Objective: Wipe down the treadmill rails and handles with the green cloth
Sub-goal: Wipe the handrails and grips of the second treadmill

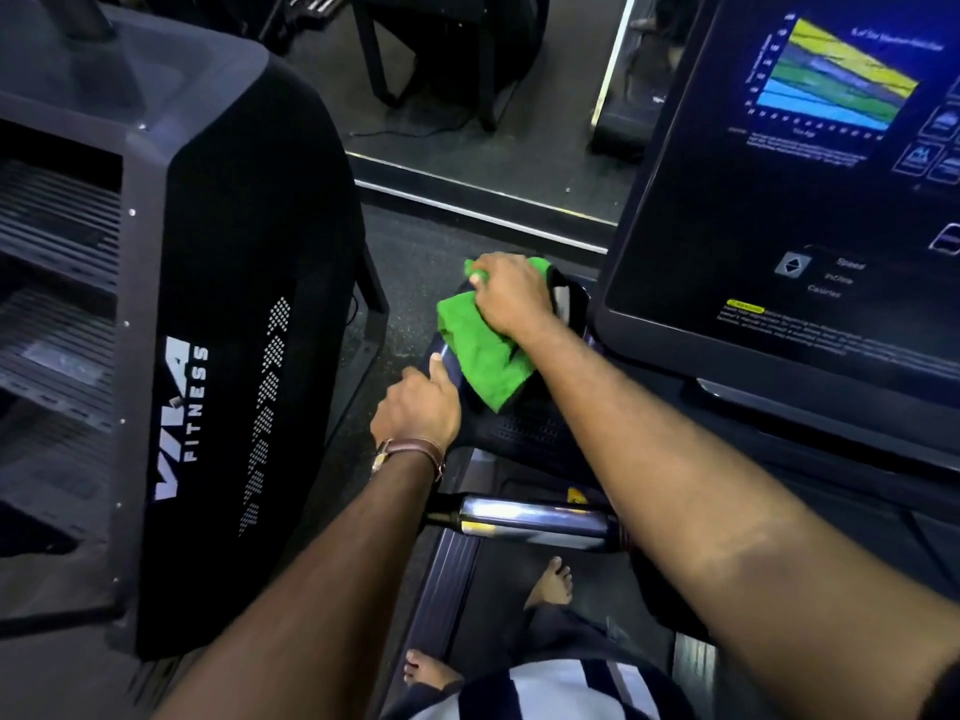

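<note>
Green cloth (478, 356) lay bunched over the front end of the treadmill's left rail (511, 433), just ahead of the left hand and beneath the right. The left hand (415, 407) gripped the rail's outer edge, fingers curled round it and thumb laid along the top, seemingly as a steadying hold. The right hand (511, 298) reached across and bore down on the cloth, fingers curled over its far fold.

To wipe well here, the cloth probably needed spreading flatter so more of it met the curved surface. Firm overlapping strokes could then be drawn back toward the left hand, which would have to shift so the part it covered got cleaned too. The silver handle (535, 517), nearer the body than both hands, appeared still to need a pass.

The cloth itself was bright green and soft-piled, crumpled, with one corner trailing toward the body and a tuft poking out past the right fingers.
</note>
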`<state>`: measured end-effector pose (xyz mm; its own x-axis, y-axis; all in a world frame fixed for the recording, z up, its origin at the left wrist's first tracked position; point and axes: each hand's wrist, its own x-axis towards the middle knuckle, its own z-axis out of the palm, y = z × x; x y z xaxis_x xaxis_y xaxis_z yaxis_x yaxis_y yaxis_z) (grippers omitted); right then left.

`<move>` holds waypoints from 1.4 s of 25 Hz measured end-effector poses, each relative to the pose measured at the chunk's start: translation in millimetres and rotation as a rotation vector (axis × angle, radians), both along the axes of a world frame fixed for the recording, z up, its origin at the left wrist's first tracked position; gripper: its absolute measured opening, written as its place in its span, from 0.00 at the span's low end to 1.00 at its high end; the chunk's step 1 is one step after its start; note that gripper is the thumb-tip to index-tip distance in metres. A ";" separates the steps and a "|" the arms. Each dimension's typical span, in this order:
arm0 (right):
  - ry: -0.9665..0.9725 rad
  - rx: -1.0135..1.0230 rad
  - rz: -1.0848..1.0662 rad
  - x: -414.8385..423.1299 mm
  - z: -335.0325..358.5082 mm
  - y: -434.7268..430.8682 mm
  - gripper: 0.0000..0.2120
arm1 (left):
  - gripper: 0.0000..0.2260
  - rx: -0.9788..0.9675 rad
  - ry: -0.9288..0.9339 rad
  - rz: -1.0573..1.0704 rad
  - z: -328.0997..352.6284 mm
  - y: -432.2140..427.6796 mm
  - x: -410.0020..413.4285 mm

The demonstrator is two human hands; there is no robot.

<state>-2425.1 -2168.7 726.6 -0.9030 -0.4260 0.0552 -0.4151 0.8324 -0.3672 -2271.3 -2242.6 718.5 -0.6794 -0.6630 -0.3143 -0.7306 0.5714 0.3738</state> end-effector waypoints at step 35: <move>0.129 0.158 -0.586 26.7 1.1 18.4 0.16 | 0.32 0.104 0.103 0.056 3.9 -6.9 5.6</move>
